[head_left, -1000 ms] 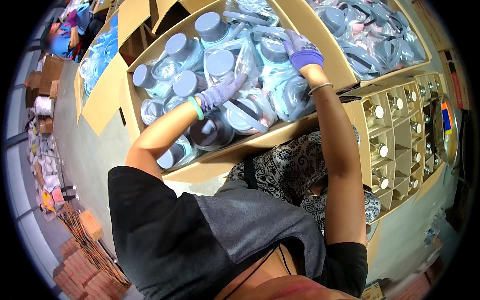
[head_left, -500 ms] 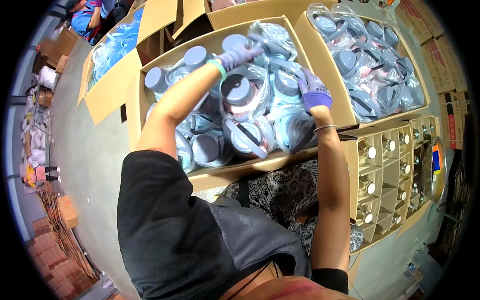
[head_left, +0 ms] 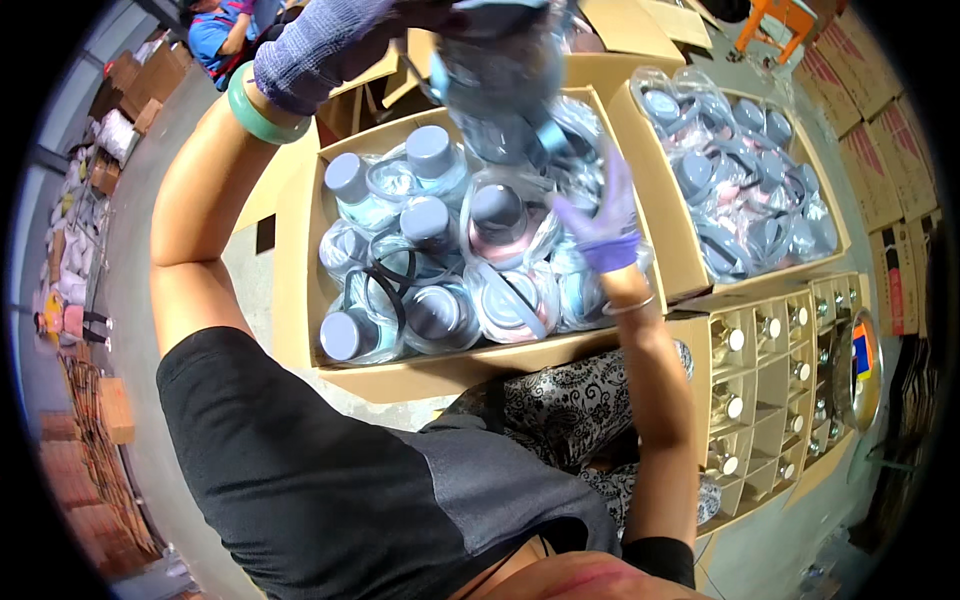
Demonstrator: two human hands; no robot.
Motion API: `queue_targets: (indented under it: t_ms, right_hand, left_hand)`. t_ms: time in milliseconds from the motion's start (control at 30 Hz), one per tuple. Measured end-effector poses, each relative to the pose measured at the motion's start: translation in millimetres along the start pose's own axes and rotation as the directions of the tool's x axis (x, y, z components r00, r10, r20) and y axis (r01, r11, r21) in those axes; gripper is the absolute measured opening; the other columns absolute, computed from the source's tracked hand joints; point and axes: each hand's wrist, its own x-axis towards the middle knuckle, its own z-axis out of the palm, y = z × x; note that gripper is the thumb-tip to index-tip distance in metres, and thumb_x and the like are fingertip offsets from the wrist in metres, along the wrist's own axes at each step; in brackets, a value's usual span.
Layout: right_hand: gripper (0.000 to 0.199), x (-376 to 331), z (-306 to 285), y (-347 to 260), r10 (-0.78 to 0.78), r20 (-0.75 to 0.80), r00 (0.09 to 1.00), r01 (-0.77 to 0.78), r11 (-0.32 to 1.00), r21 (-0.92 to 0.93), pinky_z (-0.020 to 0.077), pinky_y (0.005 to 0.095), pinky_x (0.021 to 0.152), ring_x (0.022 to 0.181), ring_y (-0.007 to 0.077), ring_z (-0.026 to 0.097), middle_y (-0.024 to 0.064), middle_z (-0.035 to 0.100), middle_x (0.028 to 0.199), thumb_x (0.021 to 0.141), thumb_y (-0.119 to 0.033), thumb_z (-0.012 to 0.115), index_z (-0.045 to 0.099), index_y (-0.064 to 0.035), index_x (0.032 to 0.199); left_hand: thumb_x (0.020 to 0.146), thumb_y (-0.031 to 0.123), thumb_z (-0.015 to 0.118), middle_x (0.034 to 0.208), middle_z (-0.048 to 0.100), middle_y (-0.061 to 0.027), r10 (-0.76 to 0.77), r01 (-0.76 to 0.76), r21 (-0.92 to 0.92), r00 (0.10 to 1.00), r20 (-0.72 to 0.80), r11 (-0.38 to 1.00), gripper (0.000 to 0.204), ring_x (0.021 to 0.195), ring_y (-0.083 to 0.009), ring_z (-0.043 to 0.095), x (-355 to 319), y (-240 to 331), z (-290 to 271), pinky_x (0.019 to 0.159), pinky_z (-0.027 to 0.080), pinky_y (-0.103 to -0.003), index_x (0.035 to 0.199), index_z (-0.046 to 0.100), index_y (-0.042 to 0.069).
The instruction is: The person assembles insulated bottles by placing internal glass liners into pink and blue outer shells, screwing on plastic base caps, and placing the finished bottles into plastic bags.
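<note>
Raised at the top of the view, my left hand (head_left: 335,45), in a purple-grey glove, is closed on a blue-grey water bottle (head_left: 500,95) with a clear plastic wrap. Its fingertips are partly cut off by the upper edge. The bottle hangs above an open carton (head_left: 420,378) packed with bagged bottles with grey-blue lids and dark straps, such as a front-left bottle (head_left: 345,335) and a pinkish one (head_left: 497,215). Over the carton's right side is my gloved right hand (head_left: 605,215), smeared by motion. Its thumb and fingers look spread, with nothing visible held.
To the right stands another carton (head_left: 665,230) of bagged bottles. A divided carton (head_left: 765,440) with metal-capped bottles in its cells sits nearer on the right, beside a round metal-rimmed thing (head_left: 863,370). A person in blue (head_left: 215,40) is at far left. Stacked cartons (head_left: 870,170) line the right.
My left hand has lifted a bottle up and away from the carton, toward the top. My right hand has shifted slightly left and down, its fingers now apart.
</note>
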Motion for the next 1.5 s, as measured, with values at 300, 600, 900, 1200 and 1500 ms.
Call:
queue_targets:
  t_ms: [300, 600, 900, 1200, 1500]
  right_hand:
    - [0.024, -50, -69, -132, 0.414, -0.363, 0.835, -0.218, 0.854, 0.472, 0.0468, 0.0276, 0.070, 0.080, 0.0125, 0.053, 0.0039, 0.053, 0.092, 0.085, -0.002, 0.060, 0.056, 0.0004, 0.109]
    - [0.031, -167, -194, -174, -0.215, -0.396, 0.893, -0.085, 0.783, -0.616, 0.0478, 0.0441, 0.082, 0.095, 0.0372, 0.057, 0.0207, 0.055, 0.112, 0.078, 0.007, 0.050, 0.060, 0.0025, 0.106]
    - [0.039, -347, -258, -162, 0.226, -0.480, 0.848, -0.486, 0.693, -0.532, 0.0460, 0.0374, 0.092, 0.100, 0.0287, 0.059, 0.0198, 0.060, 0.115, 0.086, -0.008, 0.061, 0.051, 0.0070, 0.121]
    - [0.046, -400, -354, -218, 0.350, -0.797, 0.493, -0.730, 0.665, -0.159, 0.0334, 0.0434, 0.113, 0.134, 0.0283, 0.043, 0.0183, 0.047, 0.144, 0.096, -0.009, 0.046, 0.043, 0.0033, 0.141]
    - [0.055, -305, -361, -226, 0.309, -0.610, 0.729, -0.516, 0.835, -0.193, 0.0339, 0.0422, 0.112, 0.132, 0.0307, 0.045, 0.0216, 0.046, 0.143, 0.102, -0.033, 0.041, 0.040, 0.0055, 0.141]
  left_hand:
    - [0.098, 0.018, 0.054, 0.100, 0.062, -0.0043, 0.065, -0.043, -0.202, 0.993, 0.100, 0.978, 0.032, 0.078, -0.0161, 0.061, -8, 18, -15, 0.077, 0.054, -0.031, 0.126, 0.057, 0.002]
    - [0.103, 0.037, 0.045, 0.124, 0.064, -0.0070, 0.073, 0.370, -0.517, 0.756, 0.651, 0.772, 0.043, 0.115, -0.0164, 0.060, -96, -149, 220, 0.099, 0.049, -0.036, 0.131, 0.055, 0.005]
    - [0.086, 0.040, 0.068, 0.128, 0.061, -0.0178, 0.654, -0.027, -0.844, 0.645, 0.394, 0.535, 0.075, 0.114, -0.0257, 0.062, -62, -110, 402, 0.102, 0.048, -0.037, 0.145, 0.040, 0.003]
    - [0.087, 0.051, 0.065, 0.089, 0.071, -0.0100, 0.723, -0.264, -0.709, 0.496, 0.482, 0.654, 0.051, 0.084, -0.0156, 0.065, -161, 67, 448, 0.079, 0.053, -0.031, 0.099, 0.073, 0.002]
    - [0.083, 0.044, 0.062, 0.080, 0.067, -0.0183, 0.698, -0.364, -0.607, 0.497, 0.515, 0.706, 0.040, 0.081, -0.0304, 0.066, -241, 92, 444, 0.073, 0.051, -0.039, 0.084, 0.071, 0.005]
